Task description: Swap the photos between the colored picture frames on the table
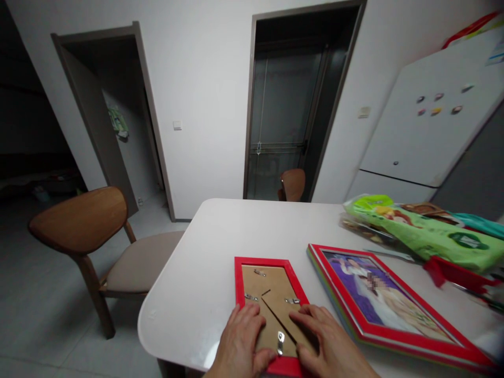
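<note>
Photo frame (272, 315) lies back-up by the near edge of the table (220, 231), between left hand (242, 336) and right hand (331, 336), both spread against it.

left hand (242, 338) and right hand (333, 338) touch red frame (280, 294), backing possibly cardboard.

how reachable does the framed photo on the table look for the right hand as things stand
Likely yes: the framed photo lies just beside the right hand, with nothing visible between them, though that hand would first have to leave the small red frame.
</note>
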Available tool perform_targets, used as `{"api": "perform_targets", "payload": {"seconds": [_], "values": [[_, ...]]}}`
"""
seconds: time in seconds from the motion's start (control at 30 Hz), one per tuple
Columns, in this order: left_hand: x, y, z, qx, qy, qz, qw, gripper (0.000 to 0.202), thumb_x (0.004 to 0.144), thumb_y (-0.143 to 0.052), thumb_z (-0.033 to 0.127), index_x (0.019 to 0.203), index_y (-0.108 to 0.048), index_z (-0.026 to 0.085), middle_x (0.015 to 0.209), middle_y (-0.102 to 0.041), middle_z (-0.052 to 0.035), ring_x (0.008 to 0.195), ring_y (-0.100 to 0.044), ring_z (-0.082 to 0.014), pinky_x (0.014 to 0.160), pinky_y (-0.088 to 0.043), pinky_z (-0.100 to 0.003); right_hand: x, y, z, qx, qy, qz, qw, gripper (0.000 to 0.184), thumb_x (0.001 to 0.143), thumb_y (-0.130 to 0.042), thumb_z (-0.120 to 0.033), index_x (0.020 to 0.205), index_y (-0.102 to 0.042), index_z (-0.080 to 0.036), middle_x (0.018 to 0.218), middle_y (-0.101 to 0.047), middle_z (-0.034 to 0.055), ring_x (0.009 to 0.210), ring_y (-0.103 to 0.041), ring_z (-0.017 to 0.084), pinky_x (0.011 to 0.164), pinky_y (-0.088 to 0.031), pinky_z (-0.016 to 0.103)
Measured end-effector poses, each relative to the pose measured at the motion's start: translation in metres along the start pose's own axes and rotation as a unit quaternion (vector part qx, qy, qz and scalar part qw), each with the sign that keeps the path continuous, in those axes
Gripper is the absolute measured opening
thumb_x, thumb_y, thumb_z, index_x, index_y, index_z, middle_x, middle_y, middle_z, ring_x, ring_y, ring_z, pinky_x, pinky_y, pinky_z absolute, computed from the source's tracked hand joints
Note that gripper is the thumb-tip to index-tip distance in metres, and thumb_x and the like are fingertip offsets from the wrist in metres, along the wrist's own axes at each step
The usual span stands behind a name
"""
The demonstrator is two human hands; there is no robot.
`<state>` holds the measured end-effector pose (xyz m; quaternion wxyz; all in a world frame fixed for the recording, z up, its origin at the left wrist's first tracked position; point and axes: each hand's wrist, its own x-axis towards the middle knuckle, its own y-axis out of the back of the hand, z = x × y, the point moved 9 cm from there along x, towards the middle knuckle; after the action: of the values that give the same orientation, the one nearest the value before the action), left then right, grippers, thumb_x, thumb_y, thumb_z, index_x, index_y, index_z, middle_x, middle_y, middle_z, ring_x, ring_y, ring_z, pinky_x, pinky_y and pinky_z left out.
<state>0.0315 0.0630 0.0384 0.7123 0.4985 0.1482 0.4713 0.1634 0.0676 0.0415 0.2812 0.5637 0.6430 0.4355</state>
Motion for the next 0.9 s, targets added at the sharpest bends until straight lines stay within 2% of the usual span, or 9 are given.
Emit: {"api": "perform_targets", "payload": {"seconds": [0.1,0.2,0.27,0.37,0.4,0.5,0.6,0.73,0.9], "values": [[0.001,0.004,0.001,-0.007,0.007,-0.004,1.0,0.031,0.068,-0.062,0.022,0.098,-0.056,0.016,0.114,-0.054,-0.0111,0.107,-0.047,-0.0245,0.094,-0.031,-0.047,0.0,-0.005,-0.001,-0.014,0.016,0.034,0.999,0.042,0.064,-0.047,-0.021,0.104,-0.056,-0.015,0.106,-0.051,0.0118,0.1,-0.044,0.023,0.089,-0.035,0.038],[0.001,0.008,0.004,-0.009,0.008,-0.007,1.0,0.023,0.071,-0.058,0.019,0.093,-0.057,0.019,0.113,-0.055,-0.0082,0.107,-0.047,-0.0225,0.095,-0.029,-0.047,-0.003,-0.009,-0.003,-0.033,0.032,0.065,0.997,0.039,0.068,-0.046,-0.024,0.105,-0.055,-0.017,0.107,-0.051,0.0112,0.099,-0.044,0.023,0.087,-0.035,0.04],[0.0,0.006,0.003,-0.01,0.011,-0.016,1.0,0.028,0.069,-0.061,0.026,0.095,-0.056,0.017,0.116,-0.052,-0.0106,0.11,-0.044,-0.0244,0.096,-0.028,-0.048,-0.003,-0.009,-0.003,-0.038,0.036,0.065,0.996,0.037,0.069,-0.047,-0.027,0.104,-0.056,-0.019,0.107,-0.052,0.0103,0.099,-0.044,0.023,0.085,-0.036,0.04],[-0.004,-0.001,0.0,-0.015,0.008,-0.027,0.999,0.05,0.056,-0.069,0.044,0.094,-0.055,0.015,0.121,-0.046,-0.0152,0.113,-0.039,-0.0291,0.096,-0.024,-0.05,0.004,-0.004,-0.001,-0.035,0.032,0.052,0.998,0.032,0.073,-0.045,-0.03,0.101,-0.058,-0.02,0.104,-0.054,0.0098,0.097,-0.045,0.023,0.084,-0.036,0.037],[-0.005,-0.003,-0.002,-0.017,0.005,-0.026,1.0,0.051,0.052,-0.07,0.046,0.091,-0.055,0.015,0.122,-0.045,-0.015,0.114,-0.038,-0.0294,0.096,-0.023,-0.05,0.008,-0.001,0.001,-0.036,0.027,0.053,0.998,0.032,0.075,-0.042,-0.031,0.1,-0.058,-0.019,0.102,-0.054,0.0101,0.096,-0.046,0.022,0.083,-0.037,0.036],[-0.007,-0.007,-0.007,-0.023,-0.003,-0.016,1.0,0.04,0.052,-0.072,0.042,0.08,-0.055,0.018,0.123,-0.046,-0.0107,0.115,-0.038,-0.0267,0.098,-0.021,-0.049,0.023,0.009,0.006,-0.063,0.011,0.072,0.995,0.031,0.079,-0.037,-0.028,0.098,-0.059,-0.018,0.101,-0.053,0.0108,0.092,-0.046,0.022,0.081,-0.037,0.035],[-0.008,-0.008,-0.007,-0.03,-0.007,-0.011,0.999,0.038,0.051,-0.073,0.04,0.077,-0.055,0.019,0.122,-0.047,-0.0091,0.114,-0.039,-0.0252,0.099,-0.02,-0.047,0.032,0.011,0.005,-0.086,0.013,0.078,0.993,0.029,0.079,-0.036,-0.025,0.093,-0.061,-0.019,0.098,-0.053,0.01,0.089,-0.046,0.021,0.079,-0.037,0.034],[-0.009,-0.002,-0.005,-0.031,-0.001,-0.006,1.0,0.038,0.051,-0.073,0.038,0.077,-0.055,0.018,0.121,-0.048,-0.0101,0.113,-0.04,-0.0255,0.098,-0.021,-0.047,0.032,0.01,0.003,-0.056,0.019,0.071,0.996,0.029,0.078,-0.035,-0.021,0.088,-0.062,-0.016,0.098,-0.052,0.01,0.091,-0.047,0.02,0.083,-0.037,0.032],[-0.009,0.001,-0.002,-0.038,0.002,-0.011,0.999,0.036,0.05,-0.074,0.033,0.077,-0.055,0.018,0.12,-0.048,-0.0112,0.112,-0.041,-0.0261,0.098,-0.021,-0.048,0.026,0.007,0.01,-0.035,0.009,0.057,0.998,0.033,0.08,-0.033,-0.025,0.097,-0.06,-0.016,0.112,-0.049,0.0105,0.103,-0.043,0.02,0.09,-0.033,0.034]]}}
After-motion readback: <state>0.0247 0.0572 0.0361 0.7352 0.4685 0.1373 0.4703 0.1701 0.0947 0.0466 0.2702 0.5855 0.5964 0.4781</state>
